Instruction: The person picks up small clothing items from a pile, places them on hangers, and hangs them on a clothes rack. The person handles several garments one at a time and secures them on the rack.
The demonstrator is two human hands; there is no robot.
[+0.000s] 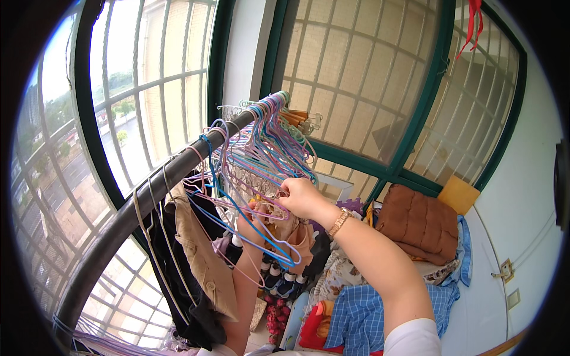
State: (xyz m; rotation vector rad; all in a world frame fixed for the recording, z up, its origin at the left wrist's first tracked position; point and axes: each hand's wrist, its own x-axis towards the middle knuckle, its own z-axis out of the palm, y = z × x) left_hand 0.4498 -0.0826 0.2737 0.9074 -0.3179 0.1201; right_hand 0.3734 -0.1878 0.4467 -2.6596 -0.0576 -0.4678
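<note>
Many coloured clothes hangers (pixel 276 133) hang bunched on a dark metal rail (pixel 156 191). My right hand (pixel 298 196), with a gold-coloured watch (pixel 341 221) on its wrist, reaches in among them, fingers closed near small light clips and fabric. Lower and to the left, partly behind blue and purple hangers, my left hand (pixel 250 222) is at the same small hanging items; what its fingers pinch is hidden. Beige trousers (pixel 205 262) and black garments (pixel 178 293) hang on the rail left of my left arm. A peach-coloured cloth (pixel 301 249) hangs below my right hand.
A folded brown quilt (pixel 418 222) and a blue checked shirt (pixel 360 311) lie in a pile at the right. Several shoes (pixel 285 282) stand below the hanging items. Barred windows with green frames (pixel 396 164) surround the rail. More hangers (pixel 111 338) hang at the lower left.
</note>
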